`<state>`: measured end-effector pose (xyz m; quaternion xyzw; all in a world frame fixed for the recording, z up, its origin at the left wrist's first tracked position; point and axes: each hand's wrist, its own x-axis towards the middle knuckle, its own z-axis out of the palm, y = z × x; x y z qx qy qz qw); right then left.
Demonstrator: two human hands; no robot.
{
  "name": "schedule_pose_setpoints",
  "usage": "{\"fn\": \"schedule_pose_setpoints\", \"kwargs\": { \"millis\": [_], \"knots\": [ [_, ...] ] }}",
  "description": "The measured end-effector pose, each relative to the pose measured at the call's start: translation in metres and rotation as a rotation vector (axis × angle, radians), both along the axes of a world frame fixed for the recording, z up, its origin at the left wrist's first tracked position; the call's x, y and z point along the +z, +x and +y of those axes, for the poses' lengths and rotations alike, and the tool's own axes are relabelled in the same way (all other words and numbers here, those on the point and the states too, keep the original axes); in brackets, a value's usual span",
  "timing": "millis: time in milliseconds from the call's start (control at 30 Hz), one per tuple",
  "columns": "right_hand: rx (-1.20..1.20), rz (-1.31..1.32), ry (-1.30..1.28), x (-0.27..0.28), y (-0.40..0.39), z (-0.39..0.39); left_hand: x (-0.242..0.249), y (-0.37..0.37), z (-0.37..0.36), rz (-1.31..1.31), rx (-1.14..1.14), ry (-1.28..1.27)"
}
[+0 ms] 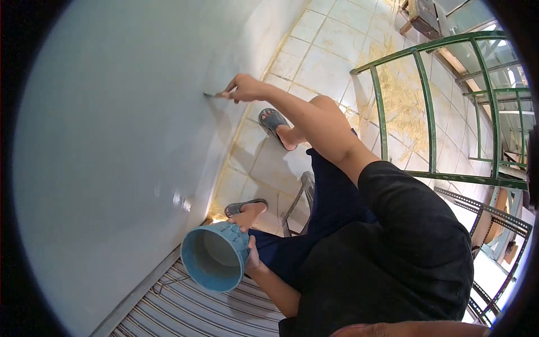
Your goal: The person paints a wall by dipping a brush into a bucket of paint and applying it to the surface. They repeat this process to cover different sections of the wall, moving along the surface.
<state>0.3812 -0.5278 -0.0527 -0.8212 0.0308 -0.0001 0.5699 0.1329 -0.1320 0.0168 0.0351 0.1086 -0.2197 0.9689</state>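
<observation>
Holding a blue bucket (193, 255), bottom centre, the left hand (254, 257) grips its side. Upper centre, the right hand (246, 88) pinches a small tool (210, 95) at the smooth, pale wall (123, 129). Beyond, upper right: yellow-smeared tiles (337, 36), green metal frame (429, 112).

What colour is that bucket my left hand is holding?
The bucket is light blue; the head view, the only one here, shows it well.

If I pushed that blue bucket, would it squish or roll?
The blue bucket probably wouldn't squish much: its rim looks round where the left hand grips its side. Laid down, it might roll, because its wall is curved. It's likely light enough to carry, since one hand holds it.
</observation>
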Motion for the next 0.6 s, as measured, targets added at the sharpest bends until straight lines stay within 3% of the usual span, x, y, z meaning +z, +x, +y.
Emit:
{"fn": "schedule_pose_setpoints", "kwargs": {
  "millis": [67, 133, 267, 400, 433, 600],
  "knots": [
    [-0.328, 0.341, 0.110, 0.008, 0.006, -0.021, 0.001, -0.004, -0.002, 0.015, 0.004, 0.006],
    [-0.573, 0.285, 0.096, 0.010, 0.015, -0.048, -0.004, -0.005, -0.001, 0.031, 0.005, 0.004],
    [-0.926, -0.011, 0.315, -0.026, 0.042, -0.087, -0.006, -0.008, 0.006, 0.010, -0.007, 0.039],
    [-0.930, 0.083, 0.637, -0.044, 0.064, -0.069, -0.003, -0.009, 0.004, -0.010, 0.019, 0.053],
    [-0.967, 0.022, 0.475, -0.048, 0.065, -0.052, -0.003, -0.008, 0.004, -0.008, 0.021, 0.053],
    [-0.976, 0.049, 0.370, -0.050, 0.060, -0.036, -0.005, -0.004, 0.007, 0.025, -0.010, 0.036]
  ]
}}
